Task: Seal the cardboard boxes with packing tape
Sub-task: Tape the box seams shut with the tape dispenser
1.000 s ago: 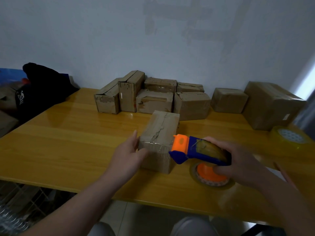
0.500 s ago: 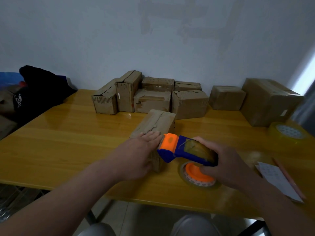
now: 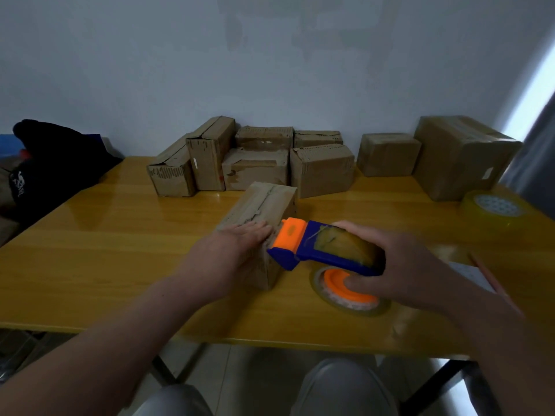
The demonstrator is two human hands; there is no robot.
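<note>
Left hand (image 3: 231, 253), fingers (image 3: 255, 231) extended flat, presses the small brown cardboard box (image 3: 264, 217) on the yellow wooden bench (image 3: 120, 235). Right hand (image 3: 402, 265) fingers grip the blue-and-orange tape dispenser (image 3: 318, 250), its orange head just beside the left fingertips at the box edge.

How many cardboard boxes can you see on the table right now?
9: one under the left hand at centre; six clustered behind; two back right. More may be hidden behind.
</note>
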